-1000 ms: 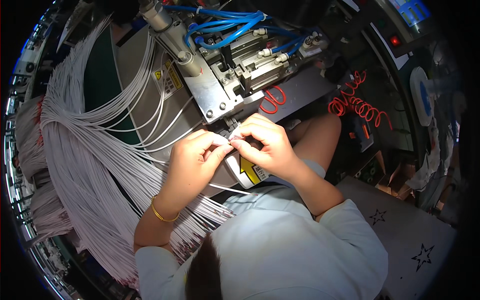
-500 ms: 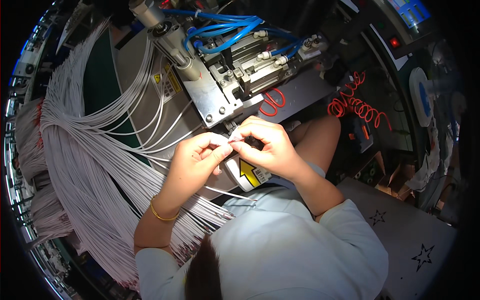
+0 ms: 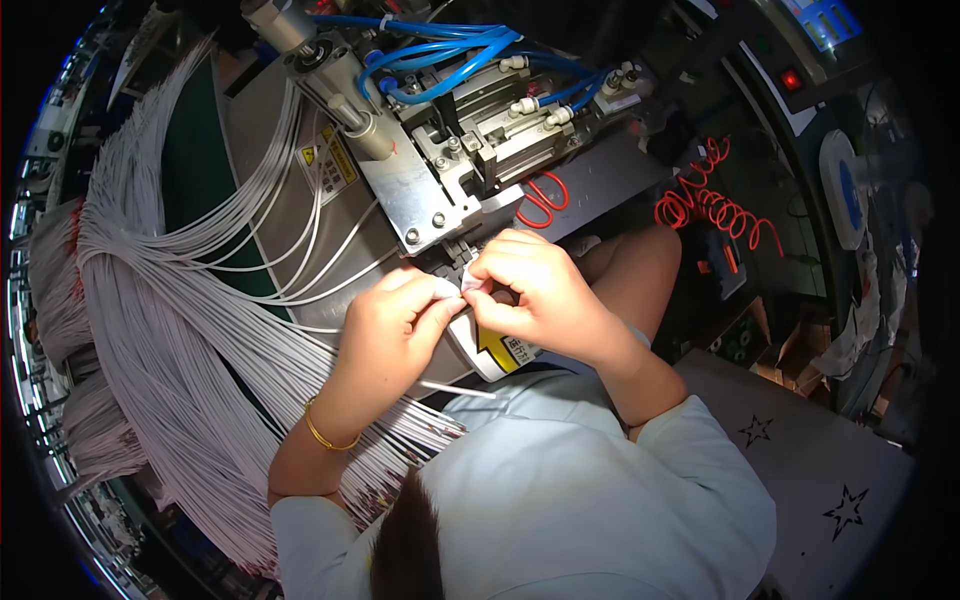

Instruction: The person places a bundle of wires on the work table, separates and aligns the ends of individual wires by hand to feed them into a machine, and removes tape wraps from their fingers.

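Note:
My left hand and my right hand meet fingertip to fingertip just below the press head of a pneumatic machine. Both are closed in a pinch, with white covers on some fingertips. The tiny piece between the fingertips is too small and hidden to make out. White cables run from the left to my left hand, and one white cable sticks out beneath it, its end toward my lap. Under my right hand lies a white plate with a yellow arrow.
A big bundle of white cables fans across the left side, its cut ends beside my left forearm. Blue air hoses top the machine. Coiled red hose hangs at right, above open cardboard boxes. A grey panel with star cutouts is at lower right.
My left hand has turned slightly, and its fingers are closer together. The cable end beneath it has shifted a little. The machine sits slightly farther left in view.

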Demonstrator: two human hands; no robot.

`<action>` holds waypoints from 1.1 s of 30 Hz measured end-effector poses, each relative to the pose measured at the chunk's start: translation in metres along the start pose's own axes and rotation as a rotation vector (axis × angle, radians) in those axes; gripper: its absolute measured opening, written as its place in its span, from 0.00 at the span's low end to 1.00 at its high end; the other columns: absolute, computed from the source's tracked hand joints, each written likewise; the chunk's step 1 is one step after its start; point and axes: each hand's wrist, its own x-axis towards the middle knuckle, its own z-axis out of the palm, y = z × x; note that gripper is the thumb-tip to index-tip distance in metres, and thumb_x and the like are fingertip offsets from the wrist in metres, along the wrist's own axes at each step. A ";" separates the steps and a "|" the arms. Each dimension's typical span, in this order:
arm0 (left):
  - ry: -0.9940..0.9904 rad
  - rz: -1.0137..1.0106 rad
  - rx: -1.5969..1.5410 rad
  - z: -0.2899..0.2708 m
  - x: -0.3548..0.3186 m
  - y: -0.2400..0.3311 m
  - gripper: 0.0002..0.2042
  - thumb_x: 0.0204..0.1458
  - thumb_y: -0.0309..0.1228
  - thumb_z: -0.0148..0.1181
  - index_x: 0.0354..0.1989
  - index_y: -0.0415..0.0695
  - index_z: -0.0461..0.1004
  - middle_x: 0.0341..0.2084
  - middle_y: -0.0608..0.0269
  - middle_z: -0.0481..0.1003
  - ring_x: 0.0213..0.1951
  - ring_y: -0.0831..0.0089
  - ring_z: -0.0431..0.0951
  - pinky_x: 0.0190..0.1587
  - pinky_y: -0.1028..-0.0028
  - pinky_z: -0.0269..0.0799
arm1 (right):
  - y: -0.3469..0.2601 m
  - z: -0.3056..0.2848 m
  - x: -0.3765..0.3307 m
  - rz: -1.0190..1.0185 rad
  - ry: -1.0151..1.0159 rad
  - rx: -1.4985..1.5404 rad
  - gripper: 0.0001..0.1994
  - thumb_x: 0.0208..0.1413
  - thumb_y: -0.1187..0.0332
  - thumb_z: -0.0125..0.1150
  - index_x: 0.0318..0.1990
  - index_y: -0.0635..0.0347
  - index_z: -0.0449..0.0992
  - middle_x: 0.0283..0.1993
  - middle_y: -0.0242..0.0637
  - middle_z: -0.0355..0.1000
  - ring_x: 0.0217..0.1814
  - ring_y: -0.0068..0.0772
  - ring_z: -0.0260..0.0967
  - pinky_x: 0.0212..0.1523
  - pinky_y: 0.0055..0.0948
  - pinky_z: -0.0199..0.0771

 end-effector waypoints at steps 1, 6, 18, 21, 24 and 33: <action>-0.001 0.108 0.203 0.000 0.000 0.001 0.05 0.57 0.25 0.59 0.38 0.36 0.75 0.24 0.72 0.73 0.24 0.89 0.70 0.26 0.84 0.66 | 0.001 -0.001 0.001 -0.040 0.005 -0.030 0.04 0.47 0.76 0.64 0.30 0.65 0.75 0.29 0.37 0.73 0.31 0.30 0.70 0.38 0.26 0.68; -0.001 -0.290 -0.384 -0.001 -0.002 0.001 0.03 0.57 0.23 0.58 0.36 0.36 0.74 0.23 0.73 0.72 0.23 0.91 0.68 0.24 0.85 0.62 | 0.002 0.001 0.000 -0.120 0.022 -0.027 0.04 0.46 0.76 0.63 0.30 0.65 0.74 0.28 0.37 0.73 0.31 0.34 0.69 0.37 0.30 0.67; 0.062 -0.159 -0.376 0.001 -0.003 0.004 0.04 0.58 0.28 0.56 0.35 0.41 0.74 0.25 0.72 0.73 0.21 0.90 0.65 0.23 0.86 0.59 | 0.000 0.015 0.002 -0.091 0.153 0.099 0.05 0.49 0.73 0.61 0.32 0.63 0.73 0.28 0.37 0.71 0.32 0.37 0.68 0.38 0.31 0.65; 0.071 -0.158 -0.398 0.002 -0.004 0.005 0.04 0.58 0.28 0.56 0.36 0.41 0.73 0.25 0.72 0.73 0.23 0.90 0.65 0.25 0.87 0.59 | 0.000 0.015 0.000 -0.074 0.137 0.130 0.05 0.49 0.72 0.60 0.32 0.62 0.73 0.27 0.36 0.71 0.32 0.38 0.68 0.39 0.32 0.65; 0.074 -0.148 -0.381 0.001 -0.006 0.000 0.04 0.58 0.27 0.56 0.37 0.40 0.73 0.26 0.72 0.73 0.24 0.89 0.66 0.26 0.86 0.61 | 0.000 0.013 -0.002 -0.051 0.073 0.150 0.04 0.51 0.72 0.58 0.32 0.62 0.72 0.28 0.37 0.71 0.32 0.39 0.68 0.39 0.33 0.64; 0.104 0.037 0.075 0.001 0.000 0.004 0.03 0.55 0.25 0.59 0.33 0.37 0.74 0.23 0.66 0.73 0.24 0.80 0.70 0.28 0.79 0.66 | 0.001 0.019 -0.001 -0.038 0.173 0.040 0.05 0.56 0.72 0.53 0.31 0.64 0.71 0.29 0.41 0.70 0.33 0.44 0.67 0.37 0.36 0.64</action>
